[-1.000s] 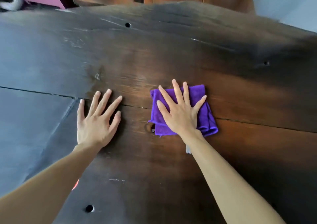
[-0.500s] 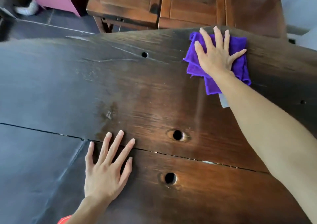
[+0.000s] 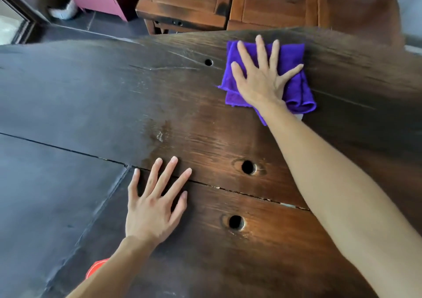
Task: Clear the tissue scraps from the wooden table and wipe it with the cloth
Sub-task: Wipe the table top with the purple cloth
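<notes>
Bare forearms [image 3: 331, 183], no sleeves; unpainted nails.

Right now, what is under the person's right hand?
The folded purple cloth lies under the right hand, flat on the wooden table. Something pale shows at its near edge; anything else beneath is covered.

The cloth [image 3: 294, 78] is a vivid purple microfibre square, folded into several layers, lying flat near the far edge of the wooden counter [image 3: 205, 138], right of its middle. Its folded, rounded edges show along the near right corner. The counter is dark, heavily grained wood with a long seam running across it, three round holes, pale scratches near the far side and a small whitish mark near the centre.
</notes>
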Action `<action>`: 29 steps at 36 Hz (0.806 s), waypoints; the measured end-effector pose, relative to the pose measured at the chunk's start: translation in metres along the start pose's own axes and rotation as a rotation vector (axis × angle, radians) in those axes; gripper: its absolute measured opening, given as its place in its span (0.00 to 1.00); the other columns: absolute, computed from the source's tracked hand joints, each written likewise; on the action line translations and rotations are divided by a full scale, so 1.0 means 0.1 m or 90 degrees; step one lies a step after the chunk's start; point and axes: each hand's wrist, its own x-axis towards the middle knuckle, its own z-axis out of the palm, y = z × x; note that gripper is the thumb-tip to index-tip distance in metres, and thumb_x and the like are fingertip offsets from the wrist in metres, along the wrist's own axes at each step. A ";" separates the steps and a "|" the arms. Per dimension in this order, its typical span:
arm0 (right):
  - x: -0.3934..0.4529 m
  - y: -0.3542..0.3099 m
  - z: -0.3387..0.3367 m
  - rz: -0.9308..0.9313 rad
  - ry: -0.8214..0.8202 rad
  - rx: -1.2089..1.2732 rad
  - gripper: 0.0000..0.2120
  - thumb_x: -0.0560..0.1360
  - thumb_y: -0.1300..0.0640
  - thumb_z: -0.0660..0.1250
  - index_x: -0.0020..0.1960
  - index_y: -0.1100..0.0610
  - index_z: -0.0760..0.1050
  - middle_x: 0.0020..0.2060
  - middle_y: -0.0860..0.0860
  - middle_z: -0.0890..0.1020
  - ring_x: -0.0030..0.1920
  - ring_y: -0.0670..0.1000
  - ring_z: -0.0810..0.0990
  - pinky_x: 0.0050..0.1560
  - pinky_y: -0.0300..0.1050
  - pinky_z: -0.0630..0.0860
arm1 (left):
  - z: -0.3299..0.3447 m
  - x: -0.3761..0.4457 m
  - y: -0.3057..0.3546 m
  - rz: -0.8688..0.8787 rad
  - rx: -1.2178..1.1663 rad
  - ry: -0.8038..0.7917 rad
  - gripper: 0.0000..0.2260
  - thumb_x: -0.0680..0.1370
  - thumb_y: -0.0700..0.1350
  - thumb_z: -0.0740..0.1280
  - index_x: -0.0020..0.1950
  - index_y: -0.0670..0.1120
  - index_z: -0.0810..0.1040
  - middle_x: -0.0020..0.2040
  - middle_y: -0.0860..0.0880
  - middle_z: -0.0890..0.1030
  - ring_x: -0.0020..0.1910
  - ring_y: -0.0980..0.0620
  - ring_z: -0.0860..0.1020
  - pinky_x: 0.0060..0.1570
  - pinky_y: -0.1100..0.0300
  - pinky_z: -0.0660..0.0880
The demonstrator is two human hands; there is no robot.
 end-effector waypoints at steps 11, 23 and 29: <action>-1.76 -0.28 0.26 -0.086 -0.006 -0.024 0.27 0.82 0.35 0.43 0.80 0.36 0.49 0.82 0.47 0.50 0.81 0.60 0.45 0.64 0.86 0.42 | -0.04 -0.01 0.02 -0.005 -0.037 0.010 0.23 0.84 0.59 0.53 0.80 0.64 0.62 0.83 0.56 0.59 0.83 0.50 0.54 0.78 0.37 0.50; -3.87 -0.43 0.43 -0.122 -0.068 -0.043 0.28 0.82 0.34 0.43 0.80 0.37 0.50 0.82 0.48 0.53 0.81 0.60 0.49 0.67 0.83 0.46 | -0.33 -0.19 -0.25 -0.072 -0.291 0.070 0.20 0.83 0.51 0.56 0.72 0.53 0.77 0.79 0.51 0.68 0.79 0.48 0.64 0.77 0.50 0.57; -5.19 -0.56 0.49 -0.119 -0.131 -0.040 0.27 0.82 0.34 0.47 0.80 0.35 0.52 0.82 0.46 0.51 0.82 0.58 0.48 0.66 0.85 0.46 | -0.37 -0.68 -0.86 -0.097 -0.220 0.159 0.13 0.81 0.45 0.62 0.63 0.49 0.82 0.71 0.49 0.78 0.70 0.43 0.73 0.68 0.46 0.65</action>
